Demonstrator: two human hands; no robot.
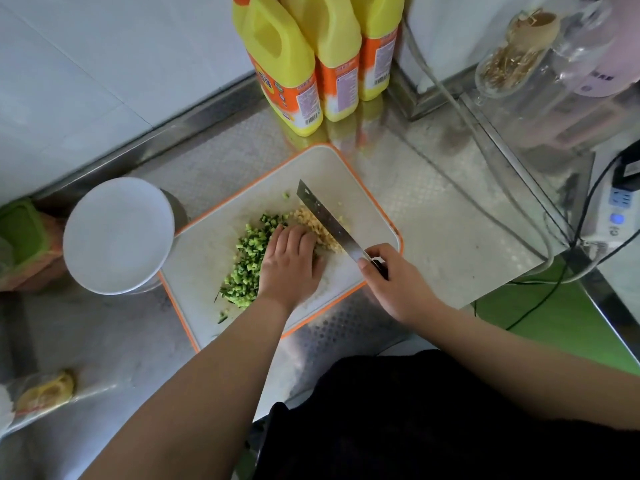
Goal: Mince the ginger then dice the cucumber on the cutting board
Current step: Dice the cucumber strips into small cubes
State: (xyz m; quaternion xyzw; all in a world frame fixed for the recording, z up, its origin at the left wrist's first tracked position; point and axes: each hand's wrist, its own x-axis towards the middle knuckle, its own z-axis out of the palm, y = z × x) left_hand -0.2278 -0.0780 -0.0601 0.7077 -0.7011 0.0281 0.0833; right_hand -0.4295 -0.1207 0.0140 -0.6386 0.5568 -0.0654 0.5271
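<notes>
**Green bits and yellow bits on the board**

The board (363,188) is white with an orange edge. It lies on the shiny metal desk (433,216), turned a bit at a slant.

The cucumber (244,265) is cut into lots of tiny green cubes. Some bits are dark green and some are light green. They make a long heap on the left half of the board. A few bits lie apart from the heap, near the far end and near the close end.

The ginger (320,230) is chopped into small pale yellow bits. It sits in a pile in the middle of the board, just beside the cucumber.

The left hand (291,268) lies flat, with fingers nearly straight, on top of the food where the two piles meet. It grips nothing.

The right hand (391,282) holds the knife (329,220) by its dark handle, fingers curled round it. The long blade lies along the right side of the ginger pile and touches it.

A white plate (117,235) sits left of the board. Three yellow bottles (311,60) stand at the back by the wall.
</notes>
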